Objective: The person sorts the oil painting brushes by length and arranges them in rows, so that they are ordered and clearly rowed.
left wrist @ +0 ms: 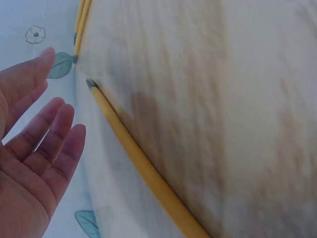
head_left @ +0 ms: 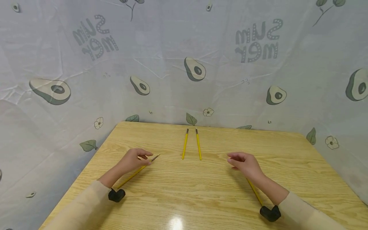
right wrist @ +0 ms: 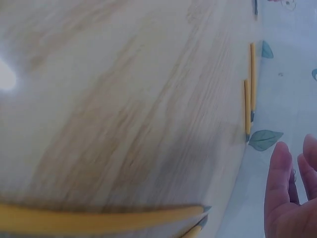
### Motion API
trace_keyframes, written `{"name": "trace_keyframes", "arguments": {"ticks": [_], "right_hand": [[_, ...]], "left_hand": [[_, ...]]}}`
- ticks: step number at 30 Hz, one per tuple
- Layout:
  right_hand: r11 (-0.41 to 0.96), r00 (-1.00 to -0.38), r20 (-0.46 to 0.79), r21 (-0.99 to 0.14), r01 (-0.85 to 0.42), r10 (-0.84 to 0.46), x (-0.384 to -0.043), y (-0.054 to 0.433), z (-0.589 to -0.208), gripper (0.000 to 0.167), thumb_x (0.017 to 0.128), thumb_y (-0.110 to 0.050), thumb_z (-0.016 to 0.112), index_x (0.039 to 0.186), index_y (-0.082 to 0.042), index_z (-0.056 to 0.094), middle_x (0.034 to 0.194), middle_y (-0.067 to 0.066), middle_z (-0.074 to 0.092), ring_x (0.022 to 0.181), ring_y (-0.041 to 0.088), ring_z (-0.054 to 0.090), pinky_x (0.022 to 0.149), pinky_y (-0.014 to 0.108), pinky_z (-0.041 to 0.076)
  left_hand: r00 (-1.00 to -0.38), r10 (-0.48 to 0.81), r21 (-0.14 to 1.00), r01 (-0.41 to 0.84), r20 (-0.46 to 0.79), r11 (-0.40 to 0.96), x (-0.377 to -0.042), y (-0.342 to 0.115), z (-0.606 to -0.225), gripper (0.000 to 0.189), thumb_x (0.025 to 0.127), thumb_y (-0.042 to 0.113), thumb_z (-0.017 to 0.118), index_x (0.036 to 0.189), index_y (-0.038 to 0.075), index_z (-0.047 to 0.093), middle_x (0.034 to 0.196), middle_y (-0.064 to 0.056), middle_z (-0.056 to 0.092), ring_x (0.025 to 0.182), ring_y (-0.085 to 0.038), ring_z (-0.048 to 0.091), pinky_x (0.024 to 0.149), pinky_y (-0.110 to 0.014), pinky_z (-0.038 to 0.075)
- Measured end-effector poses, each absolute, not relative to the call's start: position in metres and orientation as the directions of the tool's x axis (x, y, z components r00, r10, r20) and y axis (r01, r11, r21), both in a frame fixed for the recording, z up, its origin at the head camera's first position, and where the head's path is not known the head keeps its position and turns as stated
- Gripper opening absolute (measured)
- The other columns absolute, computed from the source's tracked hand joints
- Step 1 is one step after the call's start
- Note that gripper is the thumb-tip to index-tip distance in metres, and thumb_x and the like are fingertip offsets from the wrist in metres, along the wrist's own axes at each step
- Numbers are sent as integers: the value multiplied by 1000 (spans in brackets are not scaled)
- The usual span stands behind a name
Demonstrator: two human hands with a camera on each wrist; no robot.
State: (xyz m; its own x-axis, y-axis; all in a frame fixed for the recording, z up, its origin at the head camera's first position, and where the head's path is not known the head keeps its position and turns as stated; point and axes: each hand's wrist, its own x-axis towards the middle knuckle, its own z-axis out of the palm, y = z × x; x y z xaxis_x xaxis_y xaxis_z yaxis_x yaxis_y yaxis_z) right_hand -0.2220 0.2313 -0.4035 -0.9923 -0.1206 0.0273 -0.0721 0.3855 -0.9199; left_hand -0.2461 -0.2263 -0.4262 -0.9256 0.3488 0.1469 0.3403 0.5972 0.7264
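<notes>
On the left of the wooden table lies a yellow paintbrush (head_left: 133, 175) with a pale tip, slanting under my left hand (head_left: 137, 160). The left wrist view shows that hand's fingers (left wrist: 52, 134) relaxed and parted, beside the brush (left wrist: 143, 166) with nothing in them. My right hand (head_left: 244, 163) hovers over the right side, fingers loosely bent and holding nothing. Below its wrist a yellow brush (head_left: 255, 192) lies partly hidden. In the right wrist view this brush (right wrist: 109, 220) crosses the lower left, and a second dark tip (right wrist: 202, 223) shows just beneath its end.
Two more yellow paintbrushes, a left one (head_left: 185, 143) and a right one (head_left: 198, 143), lie at the back middle, dark bristles toward the far edge. A pale curtain (head_left: 172, 41) printed with avocados hangs behind the table (head_left: 178, 188). Black camera mounts sit at both wrists.
</notes>
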Motion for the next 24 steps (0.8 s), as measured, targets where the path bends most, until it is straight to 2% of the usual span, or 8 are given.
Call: {"name": "trace_keyframes", "arguments": {"ticks": [5, 12, 18, 24], "right_hand": [[413, -992, 43, -906, -88, -117, -210, 242, -402, 40, 96, -15, 64, 129, 8, 57, 116, 19, 62, 105, 32, 62, 80, 36, 55], [427, -997, 11, -903, -46, -82, -198, 257, -403, 42, 96, -17, 64, 129, 8, 57, 120, 22, 60, 104, 30, 62, 79, 34, 55], [430, -998, -37, -903, 9, -57, -191, 271, -409, 42, 96, -17, 65, 129, 7, 57, 117, 20, 62, 99, 25, 64, 77, 32, 55], [505, -999, -21, -863, 0, -37, -180, 279, -414, 37, 94, -12, 66, 124, 9, 61, 109, 17, 65, 92, 24, 65, 73, 31, 56]], "left_hand": [[-927, 356, 734, 320, 114, 599, -246, -235, -433, 35, 85, 13, 77, 117, 2, 70, 116, -12, 67, 97, -25, 64, 73, -31, 54], [-939, 340, 728, 273, 58, 628, -245, -236, -439, 37, 80, 13, 81, 115, 2, 71, 110, -10, 68, 93, -22, 64, 76, -34, 54], [-942, 331, 710, 273, 60, 649, -245, -236, -444, 37, 78, 10, 82, 113, 3, 72, 105, -7, 69, 88, -19, 63, 75, -33, 53], [-938, 339, 688, 298, 80, 662, -246, -237, -445, 35, 78, 7, 81, 112, 3, 72, 99, -3, 67, 86, -16, 60, 74, -33, 52]]}}
